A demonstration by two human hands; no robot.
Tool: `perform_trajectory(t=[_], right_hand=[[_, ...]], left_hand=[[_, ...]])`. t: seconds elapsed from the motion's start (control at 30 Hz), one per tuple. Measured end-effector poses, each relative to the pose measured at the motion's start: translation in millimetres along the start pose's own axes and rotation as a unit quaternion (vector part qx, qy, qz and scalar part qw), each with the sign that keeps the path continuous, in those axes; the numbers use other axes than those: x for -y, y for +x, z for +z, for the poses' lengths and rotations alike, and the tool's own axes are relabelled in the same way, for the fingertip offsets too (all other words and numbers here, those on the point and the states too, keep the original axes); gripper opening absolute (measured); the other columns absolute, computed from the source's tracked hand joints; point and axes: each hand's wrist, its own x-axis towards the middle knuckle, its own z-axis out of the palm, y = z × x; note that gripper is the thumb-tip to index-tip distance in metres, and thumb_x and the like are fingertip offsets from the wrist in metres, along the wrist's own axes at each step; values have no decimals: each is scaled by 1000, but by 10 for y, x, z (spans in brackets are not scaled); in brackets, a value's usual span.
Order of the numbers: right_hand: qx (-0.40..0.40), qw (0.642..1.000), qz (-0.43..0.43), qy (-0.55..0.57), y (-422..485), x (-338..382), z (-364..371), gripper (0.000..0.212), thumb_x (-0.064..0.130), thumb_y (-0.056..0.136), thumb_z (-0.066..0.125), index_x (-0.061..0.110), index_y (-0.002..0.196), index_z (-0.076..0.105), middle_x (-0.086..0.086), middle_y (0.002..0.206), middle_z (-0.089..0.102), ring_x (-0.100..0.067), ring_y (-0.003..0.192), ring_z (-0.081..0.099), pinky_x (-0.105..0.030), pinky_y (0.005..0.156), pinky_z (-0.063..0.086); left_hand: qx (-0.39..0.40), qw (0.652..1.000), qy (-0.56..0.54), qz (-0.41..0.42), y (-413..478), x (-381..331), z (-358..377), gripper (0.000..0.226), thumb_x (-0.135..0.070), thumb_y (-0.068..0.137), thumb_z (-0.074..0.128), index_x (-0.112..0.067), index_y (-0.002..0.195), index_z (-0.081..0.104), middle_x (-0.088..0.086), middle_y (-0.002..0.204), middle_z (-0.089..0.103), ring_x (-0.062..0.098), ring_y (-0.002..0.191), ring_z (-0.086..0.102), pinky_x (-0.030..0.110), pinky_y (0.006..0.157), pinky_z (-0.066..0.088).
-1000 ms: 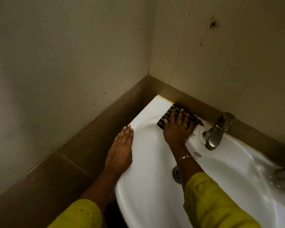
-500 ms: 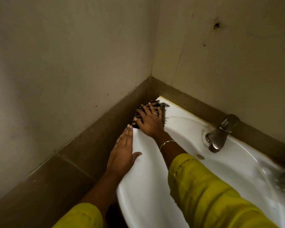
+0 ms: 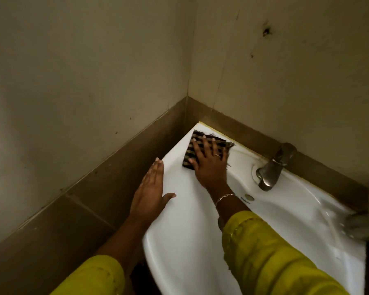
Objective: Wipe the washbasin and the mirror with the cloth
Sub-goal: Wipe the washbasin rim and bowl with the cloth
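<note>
Cloth (image 3: 188, 155): small, dark, with pale stripes or checks and frayed along its far edge. It lies flat on the back left corner of the washbasin (image 3: 190, 231), on the ledge just beside where the two walls meet.

Right hand (image 3: 209, 169): palm down on the cloth, fingers (image 3: 206, 146) straight and spread, pressing it to the porcelain and not curled round it. There is a ring (image 3: 217, 155) on one finger and a thin bracelet (image 3: 225, 198) at the wrist.

Left hand (image 3: 150, 194): laid flat on the basin's left rim, fingers straight and held together, thumb splayed onto the white surface. It grasps nothing.

Washbasin: white, glossy and rounded at the front, set into the corner. The right forearm in its yellow sleeve (image 3: 275, 258) crosses the bowl and hides the middle of it.

Surroundings:
- A metal tap (image 3: 271, 169) stands on the back ledge, right of the cloth and apart from it.
- A small overflow hole (image 3: 249, 196) sits below the spout.
- A brown tile band (image 3: 94, 199) runs along both walls behind and beside the basin, with plain pale wall above.
- The right-hand wall has a dark pit (image 3: 266, 31) high up and a thin crack running downward.
- A blurred grey object (image 3: 366, 220) sits at the basin's far right edge; I cannot tell what it is.
- The light is dim.
</note>
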Motion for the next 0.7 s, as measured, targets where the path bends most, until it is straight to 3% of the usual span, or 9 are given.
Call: perform_trajectory(t=[0.23,0.37,0.53,0.7], right_hand=[[21,992,123,-27,-409,-414,-118,59,48,96,29,32,147,5,-9,158,4,-35,144,0,-58,115,0],[27,984,176,-26,-703,-438,-107,64,34,98,35,27,148,-5,-16,157,-2,-36,144,-3,-55,117,5],[21,980,196,-30,-696,-296,-104,64,40,98,31,25,148,-5,-17,157,-3,-35,144,-4,-56,114,-4],[42,987,152,-27,-318,-117,-129,65,51,95,29,27,148,-1,-15,157,-6,-36,144,-7,-57,113,-5]], left_hand=[[1,1000,-13,-24,-16,-26,-13,84,-38,90,52,-9,145,-4,7,158,-5,18,146,0,25,116,6],[-2,999,-28,-44,-12,-27,-3,79,-30,91,51,-8,145,-2,8,158,-2,18,146,2,26,116,7],[-9,998,-36,-56,-16,-5,32,77,-30,92,50,-7,145,0,9,158,2,19,145,5,26,116,9],[-21,997,-36,-60,-5,25,66,73,-25,93,49,-7,146,2,8,158,5,18,145,7,23,115,9]])
